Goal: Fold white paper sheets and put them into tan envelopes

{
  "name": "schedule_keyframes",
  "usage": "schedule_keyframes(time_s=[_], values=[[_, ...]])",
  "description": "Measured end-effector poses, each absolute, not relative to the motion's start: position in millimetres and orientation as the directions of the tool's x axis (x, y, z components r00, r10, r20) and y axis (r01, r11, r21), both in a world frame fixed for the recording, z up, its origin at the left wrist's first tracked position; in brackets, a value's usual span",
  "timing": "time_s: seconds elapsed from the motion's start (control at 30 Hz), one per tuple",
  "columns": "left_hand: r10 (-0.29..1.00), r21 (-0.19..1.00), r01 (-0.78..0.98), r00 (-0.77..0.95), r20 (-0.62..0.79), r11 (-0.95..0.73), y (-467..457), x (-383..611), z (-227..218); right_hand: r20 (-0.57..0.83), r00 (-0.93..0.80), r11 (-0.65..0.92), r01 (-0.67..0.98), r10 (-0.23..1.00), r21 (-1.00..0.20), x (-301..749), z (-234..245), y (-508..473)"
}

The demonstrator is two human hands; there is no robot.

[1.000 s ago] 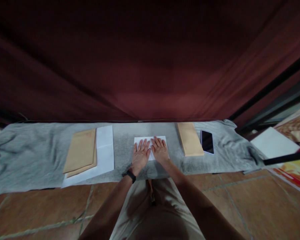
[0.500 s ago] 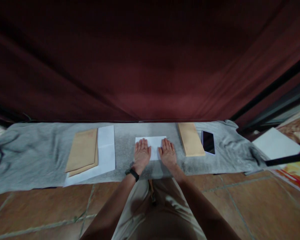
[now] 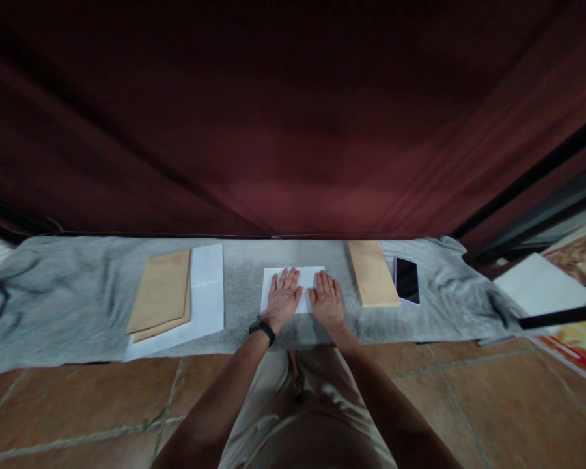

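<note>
A small white sheet of paper (image 3: 305, 280) lies on the grey cloth in front of me, and both my hands rest on it. My left hand (image 3: 283, 299) is flat, palm down, with its fingers a little spread across the left and middle part of the sheet. At the right edge lies my right hand (image 3: 328, 298), also flat with its fingers stretched out. The hands cover parts of the paper. Just right of my right hand is a stack of brown envelopes (image 3: 375, 273).
Brown envelopes (image 3: 162, 290) lie on larger white paper (image 3: 209, 299) at the left. A phone (image 3: 407, 280) is at the right. Grey cloth (image 3: 244, 280) covers the narrow surface; a dark red curtain (image 3: 293, 143) hangs behind it. A white board (image 3: 542, 283) stands at the far right.
My left hand has slid right along the paper, nearer my right hand, uncovering the sheet's left edge. The right hand has hardly moved.
</note>
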State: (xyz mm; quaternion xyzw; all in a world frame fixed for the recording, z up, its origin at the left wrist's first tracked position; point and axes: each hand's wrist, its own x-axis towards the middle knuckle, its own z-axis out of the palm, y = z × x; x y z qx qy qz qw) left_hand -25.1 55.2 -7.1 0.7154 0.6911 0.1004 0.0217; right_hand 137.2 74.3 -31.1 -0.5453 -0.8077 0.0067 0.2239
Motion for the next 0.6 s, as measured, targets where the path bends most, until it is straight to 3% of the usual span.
schedule_keyframes(time_s=[0.2,0.33,0.6], values=[[0.993,0.167,0.985,0.012,0.120,-0.033,58,-24,-8,0.295,-0.289,0.366,0.896,0.911,-0.253,119,-22,85],[0.992,0.169,0.984,0.030,0.124,-0.051,57,-26,-9,0.244,-0.401,0.459,0.847,0.883,-0.269,103,-19,90],[0.990,0.151,0.988,-0.048,0.135,0.028,44,-38,-11,0.284,-0.371,0.438,0.870,0.884,-0.228,105,-25,84]])
